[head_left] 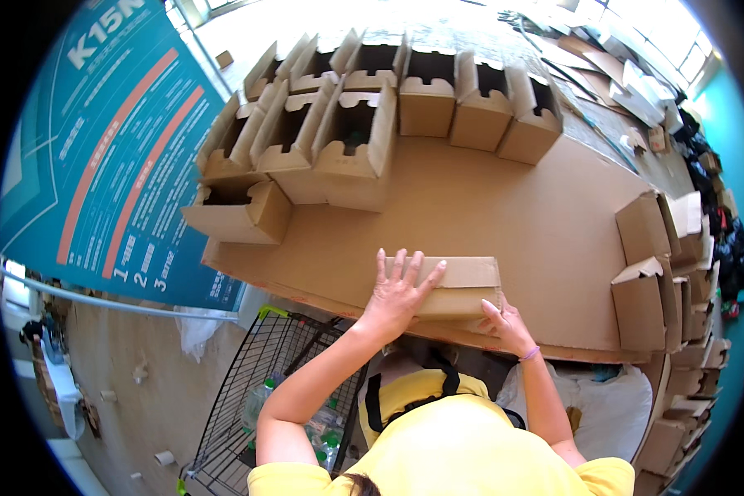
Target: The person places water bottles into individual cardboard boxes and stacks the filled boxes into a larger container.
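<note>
A small brown cardboard box (pixel 463 289) lies near the front edge of the cardboard-covered table (pixel 504 198), its long side toward me. My left hand (pixel 401 291) is on the box's left end, fingers spread over the top and far side. At the right end, my right hand (pixel 511 326) grips the near corner, thumb on the side. Both hands hold the box between them. Its underside and the palms are hidden.
Several upright open cardboard boxes (pixel 428 112) stand in rows at the back left. More folded-up boxes (pixel 643 223) are stacked at the right edge. Below the table at left is a black wire cart (pixel 248 364) holding plastic bottles. A teal banner (pixel 107 149) rises at left.
</note>
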Action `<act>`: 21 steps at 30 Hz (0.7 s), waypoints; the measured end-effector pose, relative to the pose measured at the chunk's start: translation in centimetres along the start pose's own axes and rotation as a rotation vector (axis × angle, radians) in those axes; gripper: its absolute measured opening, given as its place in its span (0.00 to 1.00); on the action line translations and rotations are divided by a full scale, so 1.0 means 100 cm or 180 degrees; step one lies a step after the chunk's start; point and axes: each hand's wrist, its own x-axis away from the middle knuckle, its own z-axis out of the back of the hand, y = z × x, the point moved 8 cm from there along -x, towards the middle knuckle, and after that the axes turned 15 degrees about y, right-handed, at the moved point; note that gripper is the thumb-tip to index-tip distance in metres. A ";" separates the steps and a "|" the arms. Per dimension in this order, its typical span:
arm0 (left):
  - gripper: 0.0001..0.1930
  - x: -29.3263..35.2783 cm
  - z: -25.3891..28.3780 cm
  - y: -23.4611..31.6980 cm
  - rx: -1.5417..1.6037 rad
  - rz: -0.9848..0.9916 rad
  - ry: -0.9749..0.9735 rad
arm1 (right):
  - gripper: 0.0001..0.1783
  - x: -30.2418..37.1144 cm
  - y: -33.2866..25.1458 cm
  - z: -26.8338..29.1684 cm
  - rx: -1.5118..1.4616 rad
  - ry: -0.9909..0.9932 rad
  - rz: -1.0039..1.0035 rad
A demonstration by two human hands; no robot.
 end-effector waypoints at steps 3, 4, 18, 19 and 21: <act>0.55 0.006 0.003 -0.003 -0.0023 -0.0004 0.0207 | 0.40 -0.002 -0.003 -0.007 -0.0315 -0.0340 -0.0079; 0.53 0.007 0.004 -0.005 -0.0021 0.0014 0.0168 | 0.39 -0.002 -0.006 -0.008 -0.0290 -0.0384 -0.0017; 0.42 0.051 0.031 -0.150 -0.0746 0.0739 0.0320 | 0.45 -0.044 -0.101 -0.159 -0.0430 -0.0776 0.0601; 0.42 0.055 0.029 -0.163 -0.0766 0.0843 0.0421 | 0.46 -0.047 -0.111 -0.172 -0.0482 -0.0768 0.0597; 0.39 0.055 0.027 -0.184 -0.0915 0.1022 0.0491 | 0.48 -0.067 -0.111 -0.200 -0.0547 -0.0720 0.0633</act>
